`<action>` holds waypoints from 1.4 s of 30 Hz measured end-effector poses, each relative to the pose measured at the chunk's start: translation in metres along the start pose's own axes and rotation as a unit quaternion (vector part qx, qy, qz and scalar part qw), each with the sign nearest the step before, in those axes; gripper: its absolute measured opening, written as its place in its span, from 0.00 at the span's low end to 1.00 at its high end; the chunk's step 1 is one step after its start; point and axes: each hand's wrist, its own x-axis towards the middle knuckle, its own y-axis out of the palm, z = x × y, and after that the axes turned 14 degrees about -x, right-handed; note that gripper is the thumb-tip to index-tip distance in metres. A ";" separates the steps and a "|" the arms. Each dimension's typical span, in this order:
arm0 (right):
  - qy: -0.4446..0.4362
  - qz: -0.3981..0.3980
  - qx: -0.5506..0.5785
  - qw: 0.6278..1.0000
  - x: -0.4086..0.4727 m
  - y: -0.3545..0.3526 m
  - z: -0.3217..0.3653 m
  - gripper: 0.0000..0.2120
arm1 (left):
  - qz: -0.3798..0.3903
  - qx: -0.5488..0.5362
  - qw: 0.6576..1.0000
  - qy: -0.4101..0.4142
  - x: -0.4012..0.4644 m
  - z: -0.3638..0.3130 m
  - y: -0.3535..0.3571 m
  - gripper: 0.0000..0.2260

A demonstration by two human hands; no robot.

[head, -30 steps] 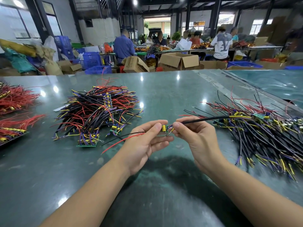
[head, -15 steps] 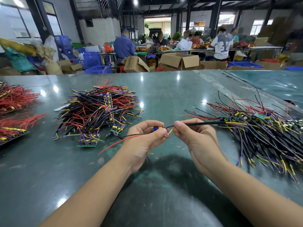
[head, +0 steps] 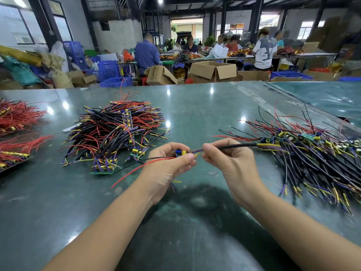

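My left hand (head: 172, 165) grips a small circuit board (head: 180, 153) with blue and yellow parts, just above the green table (head: 195, 106). A red wire (head: 136, 170) and a thin black wire trail from the board to the left. My right hand (head: 228, 159) pinches a black sleeve (head: 238, 146) over the board's purple and yellow leads, close to the left hand. The sleeve's far end reaches towards the pile on the right.
A heap of wired boards (head: 115, 132) lies at the left centre, and another loose pile (head: 312, 153) at the right. Red wire bundles (head: 15, 118) sit at the far left edge. Cardboard boxes (head: 213, 72) and seated people (head: 146, 53) are beyond the table.
The board has turned in my left hand, and my left thumb now lies over it. The sleeve in my right hand has dropped a little lower. Both hands stay close together.
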 end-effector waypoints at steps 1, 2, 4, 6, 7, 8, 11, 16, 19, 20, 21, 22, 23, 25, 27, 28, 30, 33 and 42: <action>0.008 -0.007 0.025 1.000 0.001 0.000 0.001 0.07 | -0.009 -0.006 1.000 0.000 0.001 -0.001 -0.001 0.09; 0.016 -0.018 0.054 0.998 0.003 -0.001 0.002 0.06 | -0.020 -0.014 1.000 0.002 0.002 -0.002 -0.002 0.08; 0.033 -0.049 0.122 0.991 0.008 -0.006 0.006 0.03 | -0.047 -0.031 0.998 0.007 0.005 -0.006 -0.004 0.07; 0.042 -0.070 0.162 0.983 0.013 -0.014 0.010 0.05 | -0.070 -0.046 0.996 0.009 0.007 -0.009 -0.008 0.07; 0.042 -0.075 0.166 0.982 0.016 -0.018 0.012 0.06 | -0.077 -0.053 0.996 0.006 0.008 -0.010 -0.009 0.07; 0.040 -0.077 0.166 0.982 0.017 -0.022 0.013 0.06 | -0.082 -0.060 0.995 0.002 0.009 -0.011 -0.010 0.07; 0.045 -0.079 0.166 0.982 0.019 -0.027 0.016 0.06 | -0.090 -0.081 0.993 -0.013 0.009 -0.012 -0.011 0.06; 0.118 -0.084 0.231 0.962 0.021 -0.029 0.021 0.05 | -0.076 -0.097 0.992 -0.037 0.008 -0.014 -0.013 0.06; 0.197 -0.092 0.247 0.944 0.025 -0.035 0.024 0.06 | -0.057 -0.078 0.995 -0.029 0.009 -0.015 -0.013 0.06; 0.221 -0.089 0.253 0.938 0.026 -0.037 0.024 0.07 | -0.051 -0.071 0.996 -0.025 0.008 -0.016 -0.013 0.06; 0.241 -0.084 0.261 0.931 0.027 -0.038 0.024 0.07 | -0.044 -0.065 0.997 -0.021 0.008 -0.016 -0.012 0.06; 0.255 -0.080 0.267 0.926 0.028 -0.039 0.024 0.07 | -0.036 -0.060 0.997 -0.018 0.008 -0.017 -0.013 0.06; 0.263 -0.077 0.272 0.922 0.028 -0.040 0.024 0.07 | -0.030 -0.058 0.998 -0.014 0.008 -0.018 -0.013 0.07; 0.259 -0.079 0.279 0.921 0.028 -0.040 0.024 0.05 | -0.028 -0.060 0.998 -0.014 0.007 -0.018 -0.013 0.07; 0.244 -0.089 0.290 0.921 0.028 -0.040 0.025 0.04 | -0.037 -0.065 0.997 -0.016 0.007 -0.018 -0.013 0.06; 0.237 -0.093 0.299 0.920 0.027 -0.040 0.025 0.04 | -0.044 -0.067 0.997 -0.018 0.007 -0.018 -0.014 0.06; 0.225 -0.099 0.311 0.918 0.026 -0.041 0.024 0.05 | -0.053 -0.069 0.996 -0.019 0.007 -0.017 -0.014 0.07; 0.211 -0.094 0.315 0.920 0.027 -0.042 0.023 0.02 | -0.060 -0.076 0.995 -0.015 0.007 -0.016 -0.014 0.07; 0.196 -0.094 0.276 0.936 0.027 -0.037 0.020 0.04 | -0.060 -0.091 0.994 -0.018 0.007 -0.015 -0.014 0.06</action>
